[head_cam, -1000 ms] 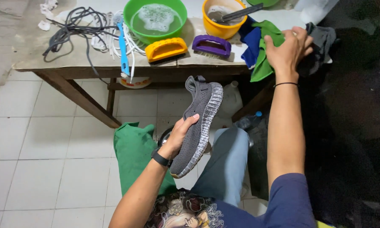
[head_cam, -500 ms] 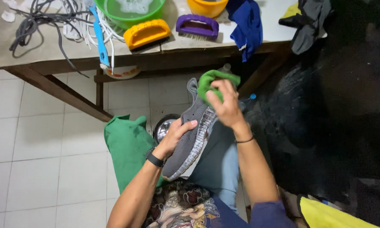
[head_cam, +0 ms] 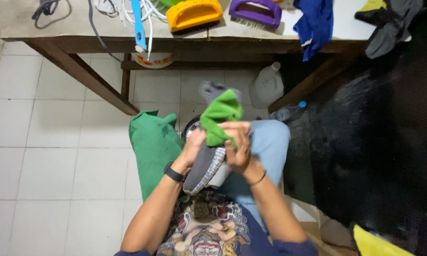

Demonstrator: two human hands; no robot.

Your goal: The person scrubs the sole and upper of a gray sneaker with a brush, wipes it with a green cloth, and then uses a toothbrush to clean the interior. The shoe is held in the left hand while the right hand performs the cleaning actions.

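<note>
The left hand point(head_cam: 190, 150), fingers curled, grips the side of a grey knitted sneaker with a ribbed pale sole point(head_cam: 205, 167), held over the person's lap. The right hand point(head_cam: 238, 147) closes on a bright green cloth point(head_cam: 219, 116) and presses it against the shoe's upper. A second, darker green cloth point(head_cam: 152, 142) drapes the left knee. On the wooden table point(head_cam: 80, 33) above lie two scrubbing brushes, one orange point(head_cam: 195, 13), one purple point(head_cam: 255, 11), beside one blue cloth point(head_cam: 316, 23). One white plastic jug point(head_cam: 266, 86) stands beneath.

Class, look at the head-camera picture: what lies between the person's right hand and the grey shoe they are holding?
In the head view, a green cloth lies between the right hand and the grey shoe.
</note>
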